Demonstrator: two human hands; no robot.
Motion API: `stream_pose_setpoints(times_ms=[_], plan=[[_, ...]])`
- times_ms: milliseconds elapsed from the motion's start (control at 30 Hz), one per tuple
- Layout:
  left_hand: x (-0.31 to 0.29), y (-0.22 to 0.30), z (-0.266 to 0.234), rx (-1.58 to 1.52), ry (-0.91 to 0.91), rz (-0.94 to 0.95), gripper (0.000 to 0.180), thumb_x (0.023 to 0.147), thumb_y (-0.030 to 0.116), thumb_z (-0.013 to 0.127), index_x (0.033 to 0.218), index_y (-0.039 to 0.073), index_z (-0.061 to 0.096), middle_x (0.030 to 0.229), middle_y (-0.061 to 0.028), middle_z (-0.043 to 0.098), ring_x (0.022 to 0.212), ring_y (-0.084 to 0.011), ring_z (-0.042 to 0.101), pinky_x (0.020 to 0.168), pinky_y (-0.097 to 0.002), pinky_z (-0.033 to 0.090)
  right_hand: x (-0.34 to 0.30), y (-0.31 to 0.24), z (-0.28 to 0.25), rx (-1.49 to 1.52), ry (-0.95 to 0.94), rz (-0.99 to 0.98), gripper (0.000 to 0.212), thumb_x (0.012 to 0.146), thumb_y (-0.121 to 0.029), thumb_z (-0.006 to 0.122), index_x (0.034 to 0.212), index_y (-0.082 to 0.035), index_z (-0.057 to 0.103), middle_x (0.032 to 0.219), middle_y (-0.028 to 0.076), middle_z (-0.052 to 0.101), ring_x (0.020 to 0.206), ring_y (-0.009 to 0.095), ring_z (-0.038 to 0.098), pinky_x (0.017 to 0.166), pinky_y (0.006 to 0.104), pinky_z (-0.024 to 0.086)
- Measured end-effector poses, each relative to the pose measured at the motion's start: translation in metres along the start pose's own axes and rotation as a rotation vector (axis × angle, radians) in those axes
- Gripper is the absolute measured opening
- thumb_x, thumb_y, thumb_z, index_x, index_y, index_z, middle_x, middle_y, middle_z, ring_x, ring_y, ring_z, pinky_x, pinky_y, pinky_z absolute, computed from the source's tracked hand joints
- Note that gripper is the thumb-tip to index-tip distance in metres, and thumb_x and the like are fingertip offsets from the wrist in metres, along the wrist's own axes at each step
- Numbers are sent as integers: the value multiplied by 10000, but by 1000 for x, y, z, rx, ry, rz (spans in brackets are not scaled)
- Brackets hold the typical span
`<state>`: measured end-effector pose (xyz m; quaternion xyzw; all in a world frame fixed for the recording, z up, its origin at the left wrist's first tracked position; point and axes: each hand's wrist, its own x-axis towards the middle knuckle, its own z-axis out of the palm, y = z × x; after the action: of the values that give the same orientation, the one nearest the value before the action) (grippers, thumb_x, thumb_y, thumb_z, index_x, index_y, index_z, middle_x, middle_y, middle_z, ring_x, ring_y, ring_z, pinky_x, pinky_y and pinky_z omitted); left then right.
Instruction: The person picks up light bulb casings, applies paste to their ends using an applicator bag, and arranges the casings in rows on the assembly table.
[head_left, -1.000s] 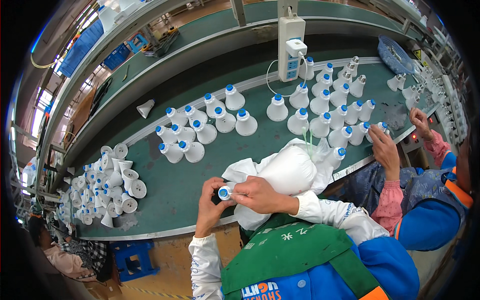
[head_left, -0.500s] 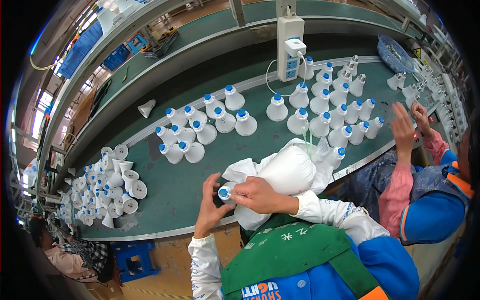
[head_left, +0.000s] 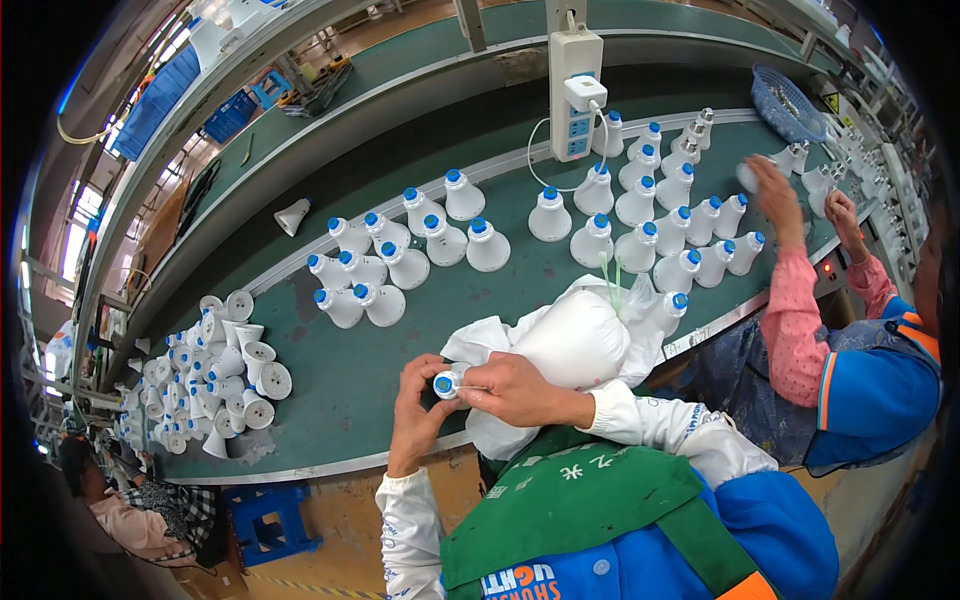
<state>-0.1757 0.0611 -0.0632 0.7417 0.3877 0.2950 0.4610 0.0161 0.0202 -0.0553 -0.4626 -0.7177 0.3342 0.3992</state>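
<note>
A white cone-shaped bulb housing with a blue ring at its neck [head_left: 446, 384] is held upright in front of me, at the bench's near edge. My left hand [head_left: 418, 412] curls round its left side, thumb and fingers closing on the neck. From the right, my right hand [head_left: 525, 392] pinches a thin pale strand [head_left: 472, 388] against the same neck; its fingertips partly hide the strand. A full white plastic bag [head_left: 575, 345] lies just beyond my right hand. Beside the bag one blue-necked housing [head_left: 664, 314] leans near the bench edge.
Several blue-necked housings [head_left: 486, 246] stand in groups on the green bench [head_left: 420, 345]. Loose white housings [head_left: 225, 385] are piled at the left. A power strip [head_left: 575, 100] rises behind. At the right, a co-worker's hand [head_left: 778, 200] holds a white piece near a blue basket [head_left: 788, 108].
My left fingers have closed in on the neck of the housing, while my right hand stays nearly in place. The co-worker's raised hand has moved left and up with a blurred white piece.
</note>
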Motion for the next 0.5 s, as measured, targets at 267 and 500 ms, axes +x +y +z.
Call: stream_pose_setpoints(times_ms=[267,500], plan=[[-2,-2,4,-123,21,-86,517,641,25,728,1121,65,538,1210,-78,475,1087,-219,460,893,-323,381,0,2,2,-12,-22,-5,184,824,-244,543,746,-80,570,698,91,594,616,312,499,635,408,407],[0,13,7,-86,60,-94,503,626,13,729,1099,62,562,1203,-74,502,1077,-248,486,922,-347,382,0,3,2,-31,-29,26,196,823,-251,531,747,-74,566,704,96,598,640,314,514,642,416,413]])
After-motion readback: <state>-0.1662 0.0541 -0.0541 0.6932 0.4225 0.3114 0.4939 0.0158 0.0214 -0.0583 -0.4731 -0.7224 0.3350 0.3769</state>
